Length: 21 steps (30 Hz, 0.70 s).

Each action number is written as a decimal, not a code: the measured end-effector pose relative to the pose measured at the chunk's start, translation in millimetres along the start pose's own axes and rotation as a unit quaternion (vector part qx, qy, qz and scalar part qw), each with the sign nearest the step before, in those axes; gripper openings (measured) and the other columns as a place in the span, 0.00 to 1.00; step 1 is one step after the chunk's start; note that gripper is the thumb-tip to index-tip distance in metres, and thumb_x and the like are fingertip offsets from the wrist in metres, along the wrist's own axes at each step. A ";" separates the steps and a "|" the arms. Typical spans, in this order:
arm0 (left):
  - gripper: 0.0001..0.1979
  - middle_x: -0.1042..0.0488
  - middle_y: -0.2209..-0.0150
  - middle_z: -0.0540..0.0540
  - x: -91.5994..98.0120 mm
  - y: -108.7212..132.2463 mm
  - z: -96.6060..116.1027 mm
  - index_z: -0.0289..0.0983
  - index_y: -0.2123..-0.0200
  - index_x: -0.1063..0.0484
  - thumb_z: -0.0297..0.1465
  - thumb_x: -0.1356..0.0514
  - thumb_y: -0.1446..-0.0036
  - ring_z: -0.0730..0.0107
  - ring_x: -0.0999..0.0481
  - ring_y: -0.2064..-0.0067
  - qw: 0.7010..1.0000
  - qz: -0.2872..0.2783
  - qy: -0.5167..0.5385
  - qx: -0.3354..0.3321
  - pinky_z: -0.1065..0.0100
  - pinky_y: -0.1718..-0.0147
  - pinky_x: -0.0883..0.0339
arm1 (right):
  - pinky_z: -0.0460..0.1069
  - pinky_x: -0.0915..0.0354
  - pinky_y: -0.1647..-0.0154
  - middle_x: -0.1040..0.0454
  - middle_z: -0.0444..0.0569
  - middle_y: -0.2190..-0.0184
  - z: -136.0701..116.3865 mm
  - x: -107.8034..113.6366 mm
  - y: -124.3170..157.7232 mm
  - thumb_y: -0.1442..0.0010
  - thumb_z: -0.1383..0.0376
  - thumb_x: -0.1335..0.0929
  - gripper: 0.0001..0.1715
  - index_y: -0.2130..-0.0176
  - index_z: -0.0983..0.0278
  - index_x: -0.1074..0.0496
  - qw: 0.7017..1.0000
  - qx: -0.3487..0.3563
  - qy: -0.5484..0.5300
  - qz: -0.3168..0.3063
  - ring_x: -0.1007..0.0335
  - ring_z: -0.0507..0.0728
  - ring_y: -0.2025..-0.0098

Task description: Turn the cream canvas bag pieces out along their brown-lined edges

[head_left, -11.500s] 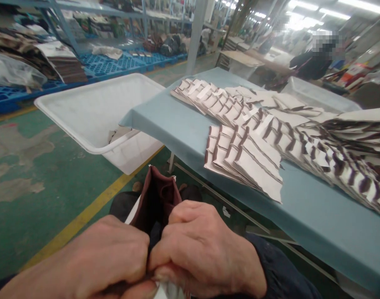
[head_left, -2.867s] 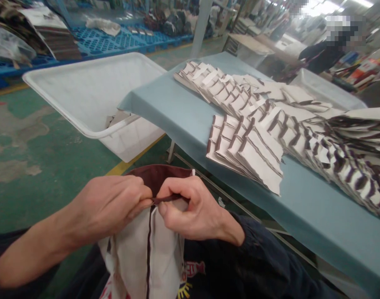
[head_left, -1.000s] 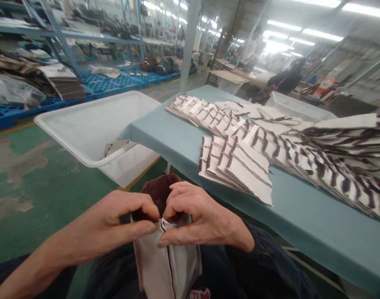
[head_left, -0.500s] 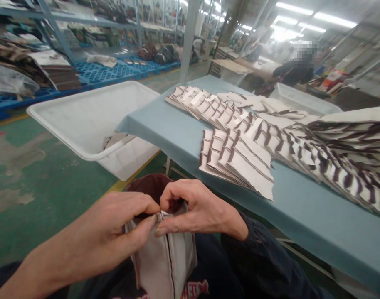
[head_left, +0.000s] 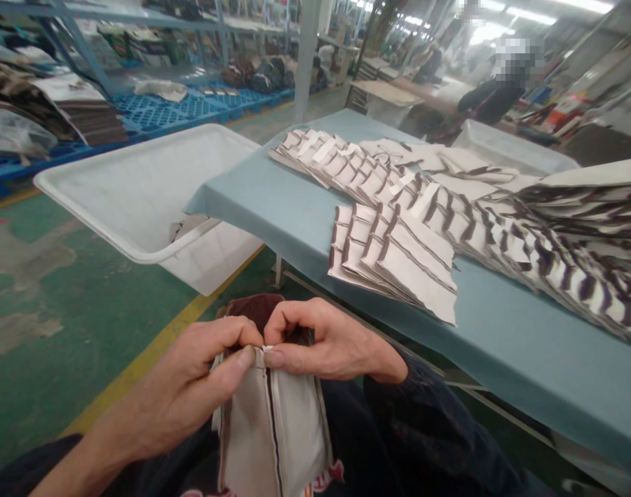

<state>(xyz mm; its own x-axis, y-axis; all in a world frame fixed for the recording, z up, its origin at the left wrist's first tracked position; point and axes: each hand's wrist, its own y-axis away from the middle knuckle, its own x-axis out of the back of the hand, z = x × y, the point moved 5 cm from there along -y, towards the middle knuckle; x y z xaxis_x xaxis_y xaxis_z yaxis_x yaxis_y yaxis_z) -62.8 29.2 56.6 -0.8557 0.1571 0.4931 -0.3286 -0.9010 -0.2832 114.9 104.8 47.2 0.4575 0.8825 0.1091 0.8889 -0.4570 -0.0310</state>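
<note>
A cream fabric piece (head_left: 246,428) with a dark seam down its middle and brown inside hangs over my lap. My left hand (head_left: 212,373) pinches its top edge just left of the seam, thumb in front and index finger behind. Close beside it, my right hand (head_left: 320,342) pinches the same edge on the seam's right. Both thumb tips nearly meet at the seam's top end. The fingers behind the cloth are partly hidden.
A blue-covered table (head_left: 253,200) stands ahead, bearing a small fan of cream panels (head_left: 393,255) and a long overlapping row of similar panels (head_left: 465,228). At the left is a white plastic tub (head_left: 139,179). A person (head_left: 496,96) is in the background.
Both hands keep their pinch on the cloth's edge. The thumbs have shifted slightly upward, and the cloth faces me more squarely. The view has tilted a little.
</note>
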 end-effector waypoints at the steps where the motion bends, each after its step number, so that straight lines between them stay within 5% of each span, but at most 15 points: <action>1: 0.18 0.26 0.73 0.57 0.2 -0.6 0.2 0.44 0.68 0.30 0.30 0.45 0.20 0.72 0.28 0.75 1.000 0.001 0.003 -0.004 0.73 0.75 0.35 | 0.47 0.35 0.65 0.24 0.38 0.66 0.5 0.2 1.3 0.25 0.37 0.15 0.35 0.59 0.60 0.24 1.000 0.004 0.005 0.001 0.32 0.51 0.65; 11: 0.22 0.22 0.70 0.56 -6.5 9.5 -24.2 0.43 0.66 0.30 0.36 0.42 0.12 0.71 0.32 0.73 1.000 0.005 0.026 0.014 0.71 0.72 0.35 | 0.47 0.32 0.62 0.23 0.38 0.65 1.7 1.1 6.2 0.25 0.51 0.16 0.23 0.58 0.60 0.24 0.999 0.033 0.024 0.014 0.31 0.51 0.66; 21: 0.18 0.22 0.73 0.58 -0.9 4.1 -11.3 0.42 0.65 0.19 0.31 0.41 0.18 0.71 0.26 0.75 0.999 0.035 -0.012 0.014 0.72 0.75 0.37 | 0.48 0.32 0.60 0.16 0.42 0.65 -18.2 0.4 11.3 0.31 0.65 0.23 0.04 0.61 0.60 0.21 0.969 0.103 0.191 0.115 0.26 0.52 0.66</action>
<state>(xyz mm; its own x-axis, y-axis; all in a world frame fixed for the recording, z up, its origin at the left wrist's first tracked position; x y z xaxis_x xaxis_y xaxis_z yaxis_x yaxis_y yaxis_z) -67.9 29.9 45.7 -0.8657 0.0844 0.4935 -0.2571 -0.9207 -0.2936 124.7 98.0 64.9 0.6369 0.6364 0.4351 0.7684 -0.5698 -0.2914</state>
